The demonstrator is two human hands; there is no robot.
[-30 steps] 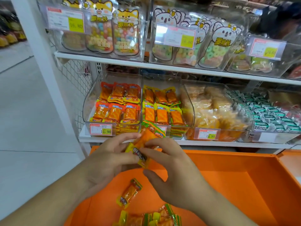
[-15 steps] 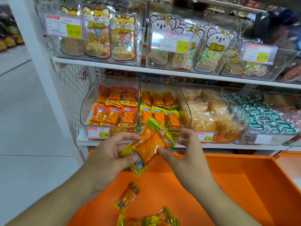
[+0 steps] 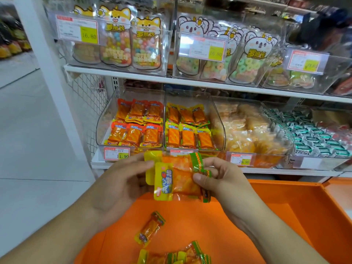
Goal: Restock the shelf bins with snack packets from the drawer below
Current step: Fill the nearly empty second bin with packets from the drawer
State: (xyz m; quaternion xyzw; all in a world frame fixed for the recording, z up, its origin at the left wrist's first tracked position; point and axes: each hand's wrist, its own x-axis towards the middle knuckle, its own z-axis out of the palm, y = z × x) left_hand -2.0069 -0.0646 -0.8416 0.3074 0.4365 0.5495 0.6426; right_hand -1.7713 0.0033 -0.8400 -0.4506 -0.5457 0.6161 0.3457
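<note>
Head view: the left hand (image 3: 122,184) and the right hand (image 3: 222,180) are together gripping a small stack of yellow-and-orange snack packets (image 3: 176,178), the left at its yellow end, the right pinching its green-edged end. The stack is hovering above the open orange drawer (image 3: 285,221), just in front of the lower shelf's edge. One loose packet (image 3: 149,228) is lying on the drawer floor, with several more packets (image 3: 182,255) lying near the bottom edge. Behind the hands, the clear shelf bin (image 3: 190,128) is holding matching yellow packets in rows; the neighbouring bin (image 3: 133,126) is holding orange ones.
</note>
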